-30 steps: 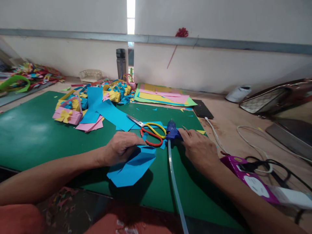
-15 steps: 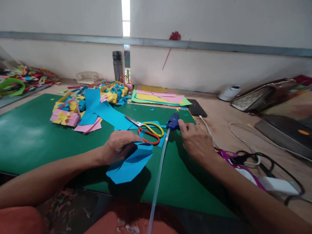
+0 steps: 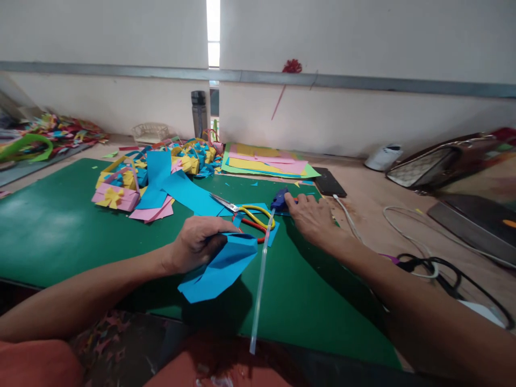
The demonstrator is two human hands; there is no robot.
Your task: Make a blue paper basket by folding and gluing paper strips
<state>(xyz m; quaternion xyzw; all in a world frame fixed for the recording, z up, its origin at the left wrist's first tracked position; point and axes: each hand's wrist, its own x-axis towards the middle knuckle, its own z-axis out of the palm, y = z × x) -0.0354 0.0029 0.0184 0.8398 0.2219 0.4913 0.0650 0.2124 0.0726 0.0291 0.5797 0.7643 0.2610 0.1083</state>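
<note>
We hold a folded, bright blue paper piece (image 3: 226, 269) in our left hand (image 3: 197, 244), pinched along its upper edge between thumb and fingers. It hangs tilted above the near part of the smooth green tabletop mat (image 3: 322, 306), with a dark shadow beneath it. Our right hand (image 3: 312, 219) grasps the handle of a small dark blue plastic glue gun (image 3: 279, 199), fingers curled over it; whether a finger presses the trigger, we cannot tell. A long translucent glue stick (image 3: 260, 285) runs from the gun's rear, passing in front of the scissors' handles and ending beyond the mat's near edge.

Between our hands lie metal scissors (image 3: 234, 207) with one yellow and one red handle loop, their blades pointing away to the left. Wide blue paper strips (image 3: 189, 192) lie beyond our left hand, near a pink paper basket (image 3: 121, 199) with a yellow bow. Farther back we see a cluster of small multicoloured paper baskets (image 3: 193, 158), a stack of pastel sheets (image 3: 266, 167) and, beyond our right hand, a flat black phone (image 3: 330, 183) with a white cable (image 3: 349, 217) plugged in.
</note>
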